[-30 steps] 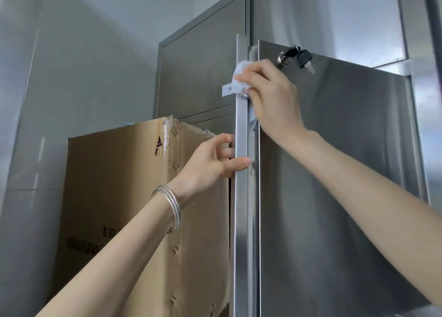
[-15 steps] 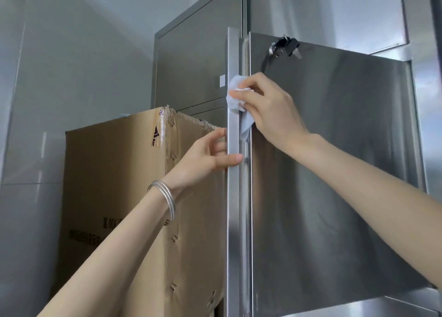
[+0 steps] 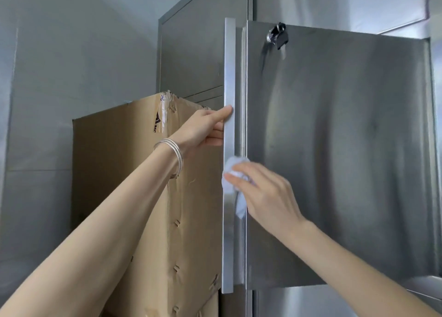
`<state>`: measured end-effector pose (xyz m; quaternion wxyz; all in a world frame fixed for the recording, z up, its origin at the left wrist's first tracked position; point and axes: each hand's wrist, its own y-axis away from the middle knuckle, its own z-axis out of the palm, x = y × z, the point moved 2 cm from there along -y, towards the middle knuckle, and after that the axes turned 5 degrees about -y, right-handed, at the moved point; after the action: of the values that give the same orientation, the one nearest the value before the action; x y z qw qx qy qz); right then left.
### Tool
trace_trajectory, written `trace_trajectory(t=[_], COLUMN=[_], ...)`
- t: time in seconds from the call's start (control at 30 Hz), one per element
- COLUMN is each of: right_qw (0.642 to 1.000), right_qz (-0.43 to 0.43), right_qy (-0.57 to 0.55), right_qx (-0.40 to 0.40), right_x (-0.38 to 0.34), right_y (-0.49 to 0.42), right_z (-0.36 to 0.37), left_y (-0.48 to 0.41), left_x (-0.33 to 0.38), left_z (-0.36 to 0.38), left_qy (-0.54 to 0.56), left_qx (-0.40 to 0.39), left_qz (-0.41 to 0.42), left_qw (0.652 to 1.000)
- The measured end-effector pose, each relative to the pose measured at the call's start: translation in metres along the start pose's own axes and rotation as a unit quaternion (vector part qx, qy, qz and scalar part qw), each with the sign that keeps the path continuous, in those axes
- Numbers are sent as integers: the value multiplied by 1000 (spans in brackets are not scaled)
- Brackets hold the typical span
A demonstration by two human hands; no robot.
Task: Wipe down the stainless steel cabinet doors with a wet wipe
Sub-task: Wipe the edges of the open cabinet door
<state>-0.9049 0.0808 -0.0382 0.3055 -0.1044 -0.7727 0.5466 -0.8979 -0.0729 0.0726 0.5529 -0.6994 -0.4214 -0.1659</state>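
Mid-task, I'd say. Right hand [image 3: 267, 197] pinches the wipe [image 3: 233, 171] against the handle [image 3: 229, 77], centre frame, about halfway down. Left hand [image 3: 205, 130] grips the handle just above, steadying the door [image 3: 346, 149]. Lower handle and door face probably left.

The cabinet door [image 3: 346, 149] is brushed stainless steel, satin rather than mirror-bright, its soft reflections slightly rippled. The long handle [image 3: 229, 65] on its edge is the same smooth brushed metal. The wet wipe [image 3: 233, 166] looks like thin white non-woven cloth, crumpled and limp. The cardboard box [image 3: 119, 149] is matt brown with metal staples and torn glossy tape. The bangles [image 3: 175, 149] are polished silver metal. The key [image 3: 282, 40] has a black plastic-looking head.
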Motion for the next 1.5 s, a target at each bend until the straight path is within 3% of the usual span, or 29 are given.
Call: trace_trajectory(t=[0.1, 0.2, 0.3, 0.37, 0.5, 0.6, 0.67, 0.77, 0.87, 1.03, 1.13, 1.23, 1.37, 1.5], right_qw=[996, 994, 998, 999, 994, 990, 994, 999, 992, 996, 990, 994, 999, 999], right_qz=[68, 45, -19, -34, 51, 71, 47, -36, -115, -17, 51, 55, -38, 31], right_qy=[17, 19, 9, 1, 27, 29, 14, 3, 6, 30, 3, -24, -20, -38], right_qx=[63, 96, 53, 41, 88, 115, 96, 5, -44, 79, 135, 87, -24, 11], right_x=[-2, -20, -30, -22, -4, -6, -18, -39, -29, -3, -23, -48, -41, -21], right_y=[-15, 34, 82, 66, -18, -16, 32, 102, 83, -19, -1, 67, 79, 14], right_z=[11, 31, 36, 30, 15, 20, 29, 28, 10, -20, -16, -3, -11, -23], left_y=[-6, -5, -5, -4, -3, 2, 6, 14, 22, 31, 38, 42, 45, 57], left_x=[-4, -5, -4, -4, -3, -8, -13, -13, -4, 12, 22, 24, 19, -7], left_z=[1, 1, 4, 6, 3, 1, 3, 7, 8, 8, 10, 15, 16, 17], left_qy=[-22, -10, -11, -13, -21, -22, -19, -20, -31, -27, -37, -28, -16, -35], left_qx=[12, 12, 12, 16, 6, -17, -18, -4, -3, -11, -5, 1, 12, -93], left_qz=[23, 25, 19, 19, 25, 24, 22, 20, 7, 40, 58, 64, 53, 0], left_qw=[999, 1000, 1000, 1000, 999, 999, 999, 1000, 1000, 999, 998, 998, 998, 995])
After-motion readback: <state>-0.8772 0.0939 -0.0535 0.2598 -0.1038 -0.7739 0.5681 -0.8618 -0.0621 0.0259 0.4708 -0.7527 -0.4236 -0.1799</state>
